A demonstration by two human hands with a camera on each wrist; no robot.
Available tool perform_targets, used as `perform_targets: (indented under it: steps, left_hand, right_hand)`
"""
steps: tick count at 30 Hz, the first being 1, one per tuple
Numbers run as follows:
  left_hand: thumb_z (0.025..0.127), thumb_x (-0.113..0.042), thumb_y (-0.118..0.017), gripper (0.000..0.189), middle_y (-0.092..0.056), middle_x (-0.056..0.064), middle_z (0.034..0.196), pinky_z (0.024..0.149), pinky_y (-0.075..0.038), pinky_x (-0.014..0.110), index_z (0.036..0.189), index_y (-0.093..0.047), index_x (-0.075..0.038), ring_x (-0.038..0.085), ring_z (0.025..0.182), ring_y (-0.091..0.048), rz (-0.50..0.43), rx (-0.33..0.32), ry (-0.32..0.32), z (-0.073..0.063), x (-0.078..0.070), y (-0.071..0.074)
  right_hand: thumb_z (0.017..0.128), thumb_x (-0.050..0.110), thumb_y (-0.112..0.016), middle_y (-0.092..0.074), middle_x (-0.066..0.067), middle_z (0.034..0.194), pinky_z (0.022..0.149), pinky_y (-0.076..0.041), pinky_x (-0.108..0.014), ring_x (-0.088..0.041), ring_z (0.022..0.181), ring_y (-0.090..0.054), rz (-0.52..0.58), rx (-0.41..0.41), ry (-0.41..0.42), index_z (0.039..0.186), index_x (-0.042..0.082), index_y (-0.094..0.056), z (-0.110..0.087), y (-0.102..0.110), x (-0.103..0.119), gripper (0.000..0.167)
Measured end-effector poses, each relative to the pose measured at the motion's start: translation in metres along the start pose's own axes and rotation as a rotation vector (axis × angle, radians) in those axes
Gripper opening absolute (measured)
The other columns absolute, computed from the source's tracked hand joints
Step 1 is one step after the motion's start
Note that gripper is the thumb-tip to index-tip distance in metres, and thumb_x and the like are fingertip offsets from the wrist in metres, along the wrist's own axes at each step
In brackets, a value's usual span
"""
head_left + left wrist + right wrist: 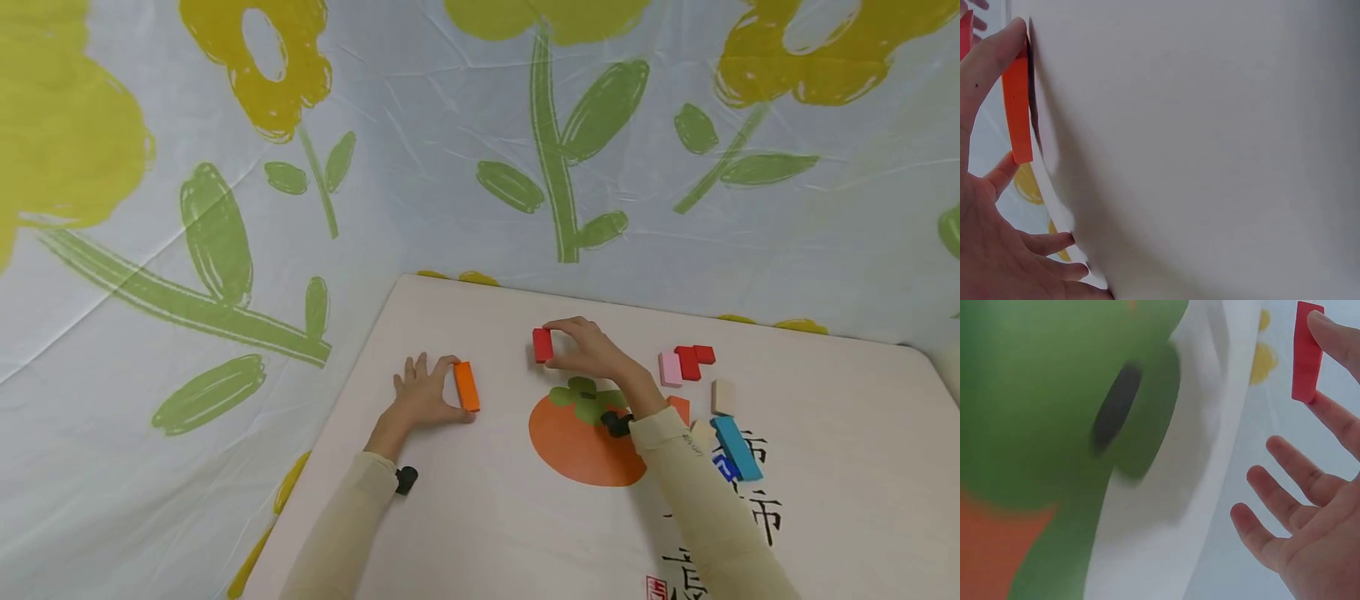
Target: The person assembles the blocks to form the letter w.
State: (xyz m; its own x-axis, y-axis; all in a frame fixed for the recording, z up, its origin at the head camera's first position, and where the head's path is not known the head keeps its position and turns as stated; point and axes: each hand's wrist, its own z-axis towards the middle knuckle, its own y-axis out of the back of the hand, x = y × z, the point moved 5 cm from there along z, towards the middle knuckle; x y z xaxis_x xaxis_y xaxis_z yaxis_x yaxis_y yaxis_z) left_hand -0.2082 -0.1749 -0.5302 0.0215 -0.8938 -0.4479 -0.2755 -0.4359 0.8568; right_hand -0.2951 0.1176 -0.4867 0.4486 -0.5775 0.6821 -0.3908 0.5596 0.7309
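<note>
My left hand (422, 397) pinches an orange block (467, 387) by its two ends, thumb at the near end and index finger at the far end. In the left wrist view the orange block (1017, 109) stands close over the tabletop, the other fingers spread with their tips at the surface. To the right, my right hand (588, 348) pinches a red block (542, 346) between thumb and index finger. The right wrist view has the red block (1307, 353) raised above the table, with the remaining fingers (1291, 465) held apart from it.
At the right lie a pink block (671, 369), red blocks (687, 363), a beige block (723, 397), a long blue block (738, 448) and several others, some partly behind the right sleeve. The tabletop (480, 517) bears a printed orange persimmon (581, 442). Flowered cloth (450, 167) hangs behind.
</note>
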Motion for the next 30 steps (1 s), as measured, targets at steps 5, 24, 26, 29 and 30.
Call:
perform_targets:
  steps: [5, 24, 26, 29, 30]
  left_hand:
    - [0.069, -0.061, -0.084, 0.096, -0.011, 0.030, 0.160, 0.108, -0.005, 0.076, 0.147, -0.038, -0.030, 0.055, 0.145, -0.001, 0.014, 0.005, 0.007, 0.000, 0.001, 0.000]
    - [0.066, -0.070, -0.081, 0.109, -0.008, 0.029, 0.162, 0.108, -0.003, 0.076, 0.154, -0.033, -0.026, 0.054, 0.146, 0.000, 0.027, 0.026, 0.005, 0.001, 0.007, -0.003]
    - [0.067, -0.073, -0.078, 0.112, -0.008, 0.028, 0.162, 0.109, -0.003, 0.075, 0.156, -0.032, -0.023, 0.053, 0.146, 0.000, 0.012, 0.028, 0.009, 0.001, 0.007, -0.002]
    - [0.072, -0.074, -0.073, 0.108, -0.011, 0.027, 0.162, 0.109, -0.002, 0.074, 0.156, -0.032, -0.019, 0.052, 0.146, -0.002, -0.026, 0.018, 0.009, 0.002, 0.007, 0.001]
    - [0.075, -0.073, -0.071, 0.105, -0.013, 0.027, 0.162, 0.110, -0.002, 0.073, 0.155, -0.033, -0.018, 0.052, 0.146, -0.003, -0.035, 0.014, 0.006, 0.002, 0.007, 0.001]
  right_hand:
    - [0.085, 0.027, -0.082, -0.051, -0.020, 0.140, 0.103, -0.037, -0.059, -0.037, 0.129, -0.041, 0.003, 0.025, 0.004, 0.142, 0.010, -0.055, 0.022, -0.015, 0.014, 0.065]
    - [0.086, 0.030, -0.080, -0.052, -0.018, 0.140, 0.104, -0.040, -0.053, -0.034, 0.127, -0.045, -0.017, 0.090, -0.001, 0.144, 0.012, -0.053, 0.083, -0.066, 0.058, 0.066]
    - [0.086, 0.030, -0.080, -0.052, -0.019, 0.140, 0.103, -0.040, -0.053, -0.035, 0.127, -0.045, -0.012, 0.094, -0.002, 0.143, 0.012, -0.053, 0.087, -0.071, 0.061, 0.066]
    - [0.086, 0.030, -0.080, -0.053, -0.018, 0.139, 0.102, -0.041, -0.053, -0.036, 0.125, -0.046, -0.022, 0.106, -0.012, 0.143, 0.013, -0.054, 0.095, -0.080, 0.065, 0.065]
    - [0.087, 0.031, -0.079, -0.054, -0.018, 0.138, 0.102, -0.041, -0.053, -0.036, 0.125, -0.046, -0.033, 0.112, -0.016, 0.143, 0.014, -0.054, 0.097, -0.083, 0.065, 0.064]
